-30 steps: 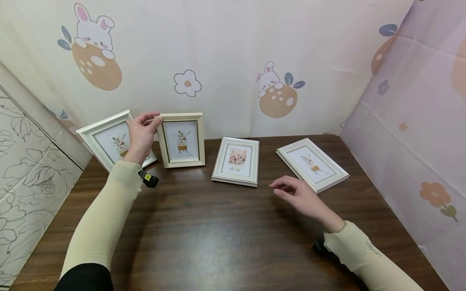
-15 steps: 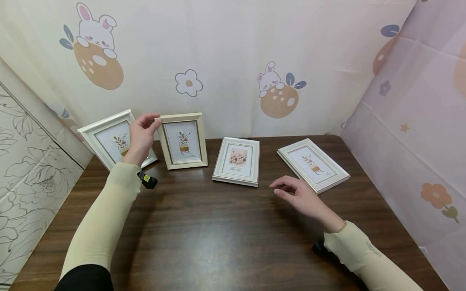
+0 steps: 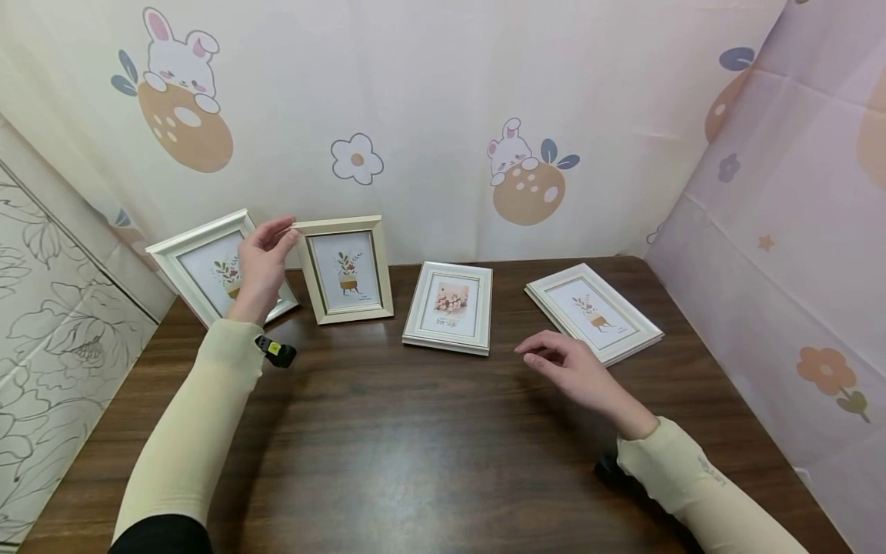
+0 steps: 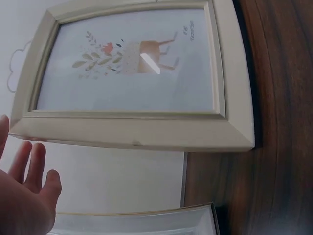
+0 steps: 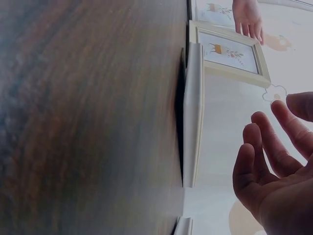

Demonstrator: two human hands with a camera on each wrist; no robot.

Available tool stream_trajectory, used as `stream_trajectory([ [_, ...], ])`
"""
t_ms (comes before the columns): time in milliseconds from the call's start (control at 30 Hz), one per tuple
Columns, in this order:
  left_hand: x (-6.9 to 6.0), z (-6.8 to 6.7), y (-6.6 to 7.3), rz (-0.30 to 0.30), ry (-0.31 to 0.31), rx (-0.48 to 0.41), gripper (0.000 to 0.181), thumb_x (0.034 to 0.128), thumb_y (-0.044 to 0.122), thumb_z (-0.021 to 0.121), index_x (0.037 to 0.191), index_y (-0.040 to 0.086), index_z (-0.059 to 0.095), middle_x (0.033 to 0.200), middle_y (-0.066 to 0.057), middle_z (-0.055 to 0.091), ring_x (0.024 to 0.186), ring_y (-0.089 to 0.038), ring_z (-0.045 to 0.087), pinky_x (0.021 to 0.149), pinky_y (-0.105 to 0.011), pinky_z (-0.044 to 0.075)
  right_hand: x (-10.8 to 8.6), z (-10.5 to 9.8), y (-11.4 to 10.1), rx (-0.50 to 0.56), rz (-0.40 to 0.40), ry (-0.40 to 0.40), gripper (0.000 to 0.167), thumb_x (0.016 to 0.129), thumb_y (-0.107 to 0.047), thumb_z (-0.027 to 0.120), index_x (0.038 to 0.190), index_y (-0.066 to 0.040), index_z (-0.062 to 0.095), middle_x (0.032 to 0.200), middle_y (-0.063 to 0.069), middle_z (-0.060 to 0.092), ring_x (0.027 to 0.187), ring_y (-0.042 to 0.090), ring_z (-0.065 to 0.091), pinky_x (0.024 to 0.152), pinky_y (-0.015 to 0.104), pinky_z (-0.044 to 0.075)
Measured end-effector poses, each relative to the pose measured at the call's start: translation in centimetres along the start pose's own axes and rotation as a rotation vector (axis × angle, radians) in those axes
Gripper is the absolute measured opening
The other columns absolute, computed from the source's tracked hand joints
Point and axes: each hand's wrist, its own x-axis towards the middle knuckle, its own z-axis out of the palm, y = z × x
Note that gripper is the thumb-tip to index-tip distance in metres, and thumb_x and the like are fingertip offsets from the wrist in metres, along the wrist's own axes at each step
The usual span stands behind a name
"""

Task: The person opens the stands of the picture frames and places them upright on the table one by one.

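Note:
A cream picture frame (image 3: pixel 384 265) with a potted-plant print stands upright, leaning slightly left, near the back wall. My left hand (image 3: pixel 259 265) is at its upper left corner, fingers extended; in the left wrist view the fingers (image 4: pixel 36 166) lie beside the frame's edge, and whether a fingertip touches it is hard to tell. Behind this hand, a white frame (image 3: pixel 197 261) stands tilted, partly hidden. My right hand (image 3: pixel 571 369) hovers over the table with loosely bent fingers, holding nothing. Close to it lies a white frame (image 3: pixel 595 312), face up and turned at an angle.
Another white frame (image 3: pixel 448 308) with a pink flower picture lies face up mid-table. All are on a dark wood table (image 3: pixel 388 446). A printed curtain (image 3: pixel 429 115) with rabbits borders the back, and more patterned cloth (image 3: pixel 796 254) the right side.
The cream frame has tilted a little, its top shifting left and its base right. My left hand has drawn slightly left from its corner. The right hand stays nearly still.

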Motion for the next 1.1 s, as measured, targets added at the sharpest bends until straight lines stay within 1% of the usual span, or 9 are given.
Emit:
stream_trajectory([
  [167, -0.8, -0.5, 0.5, -0.005, 0.039, -0.003, 0.030, 0.0946, 0.015, 0.070, 0.123, 0.005, 0.068, 0.121, -0.003, 0.068, 0.106, -0.010, 0.061, 0.090, -0.021, 0.046, 0.2, -0.2, 0.1, 0.018, 0.015, 0.007, 0.013, 0.099, -0.012, 0.063, 0.109, -0.012, 0.071, 0.110, 0.005, 0.070, 0.094, 0.015, 0.062, 0.080, 0.035, 0.052],
  [233, -1.3, -0.7, 0.8, -0.018, 0.048, 0.011, 0.030, 0.0954, 0.016, 0.069, 0.123, 0.005, 0.068, 0.122, -0.005, 0.067, 0.104, -0.008, 0.061, 0.087, -0.020, 0.046, 0.2, -0.1, 1.1, 0.028, 0.012, 0.008, 0.013, 0.100, -0.016, 0.063, 0.109, -0.015, 0.071, 0.111, 0.001, 0.070, 0.094, 0.013, 0.062, 0.081, 0.033, 0.052],
  [267, -1.6, -0.8, 0.9, -0.022, 0.054, 0.019, 0.031, 0.0958, 0.017, 0.069, 0.124, 0.005, 0.068, 0.122, -0.006, 0.067, 0.104, -0.008, 0.060, 0.087, -0.020, 0.045, 0.2, -0.1, 1.1, 0.031, 0.012, 0.008, 0.013, 0.100, -0.016, 0.063, 0.109, -0.015, 0.071, 0.111, 0.002, 0.070, 0.094, 0.013, 0.062, 0.081, 0.033, 0.052],
  [400, -2.4, -1.1, 1.1, -0.008, 0.072, -0.007, 0.028, 0.0956, 0.016, 0.069, 0.121, 0.005, 0.069, 0.120, -0.008, 0.067, 0.104, -0.011, 0.062, 0.088, -0.021, 0.045, 0.2, -0.3, 1.1, 0.039, 0.016, 0.014, 0.013, 0.100, -0.016, 0.063, 0.109, -0.013, 0.072, 0.110, 0.001, 0.070, 0.094, 0.015, 0.062, 0.080, 0.033, 0.052],
  [567, -3.6, -1.4, 1.0, 0.033, 0.075, -0.071, 0.021, 0.0960, 0.014, 0.068, 0.114, 0.002, 0.070, 0.111, -0.007, 0.069, 0.102, -0.015, 0.064, 0.089, -0.022, 0.049, 0.3, -0.5, 1.1, 0.026, 0.019, 0.022, 0.014, 0.099, -0.014, 0.063, 0.111, -0.013, 0.071, 0.111, 0.004, 0.070, 0.094, 0.015, 0.062, 0.080, 0.031, 0.052],
  [667, -4.5, -1.6, 1.0, 0.031, 0.034, -0.101, 0.024, 0.0965, 0.016, 0.068, 0.114, -0.002, 0.069, 0.105, -0.005, 0.070, 0.096, -0.015, 0.066, 0.084, -0.022, 0.052, 0.5, -0.5, 1.1, 0.006, 0.023, 0.028, 0.015, 0.099, -0.009, 0.062, 0.112, -0.009, 0.070, 0.111, 0.006, 0.070, 0.094, 0.015, 0.062, 0.080, 0.031, 0.051],
  [800, -5.9, -1.8, 0.9, -0.018, -0.078, -0.081, 0.030, 0.0978, 0.022, 0.066, 0.117, -0.001, 0.066, 0.101, -0.004, 0.072, 0.090, -0.016, 0.067, 0.078, -0.021, 0.054, 0.7, -0.5, 1.1, -0.004, 0.020, 0.033, 0.017, 0.099, -0.006, 0.061, 0.113, -0.003, 0.069, 0.111, 0.009, 0.070, 0.096, 0.016, 0.062, 0.080, 0.029, 0.051],
  [967, -7.4, -1.2, 0.6, -0.059, -0.205, -0.037, 0.037, 0.1001, 0.025, 0.062, 0.123, -0.004, 0.063, 0.100, -0.004, 0.071, 0.089, -0.016, 0.067, 0.075, -0.022, 0.055, 0.9, -0.7, 1.0, 0.016, 0.025, 0.034, 0.016, 0.100, -0.013, 0.063, 0.113, -0.009, 0.070, 0.111, 0.007, 0.070, 0.096, 0.015, 0.063, 0.083, 0.029, 0.051],
  [1100, -8.2, -0.6, 0.3, -0.062, -0.277, 0.049, 0.032, 0.1017, 0.028, 0.059, 0.120, 0.003, 0.065, 0.099, -0.001, 0.072, 0.091, -0.017, 0.068, 0.076, -0.023, 0.055, 1.3, -0.8, 0.8, 0.042, 0.038, 0.026, 0.018, 0.100, -0.020, 0.063, 0.114, -0.011, 0.070, 0.112, 0.005, 0.070, 0.097, 0.017, 0.063, 0.084, 0.031, 0.051],
])
